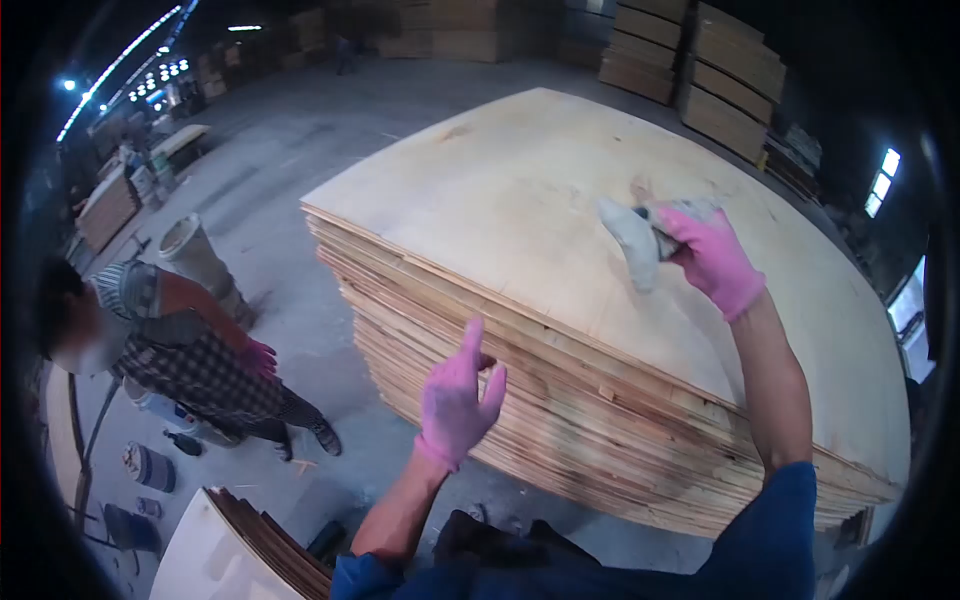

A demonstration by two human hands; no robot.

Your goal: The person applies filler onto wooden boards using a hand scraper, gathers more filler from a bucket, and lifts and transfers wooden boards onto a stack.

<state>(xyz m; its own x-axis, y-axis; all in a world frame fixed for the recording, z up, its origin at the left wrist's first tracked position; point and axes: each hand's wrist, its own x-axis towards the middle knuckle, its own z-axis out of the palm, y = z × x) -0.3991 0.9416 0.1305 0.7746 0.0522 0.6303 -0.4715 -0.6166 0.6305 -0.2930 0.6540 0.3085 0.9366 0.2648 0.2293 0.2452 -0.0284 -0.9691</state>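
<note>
Right hand [712,258]: pink-gloved grip wrapped around a scraper [630,246]
Scraper: over the top sheet [480,180] of the wood stack [430,325]; contact unclear
Left hand [456,408]: grip loosely spread, index finger extended, near the wood stack
Person [205,370]: beyond the left hand

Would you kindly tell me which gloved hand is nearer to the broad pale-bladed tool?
Right. The right hand grips the tool over the stack of wooden sheets; the left hand is apart from it, in front of the stack's near side.
</note>
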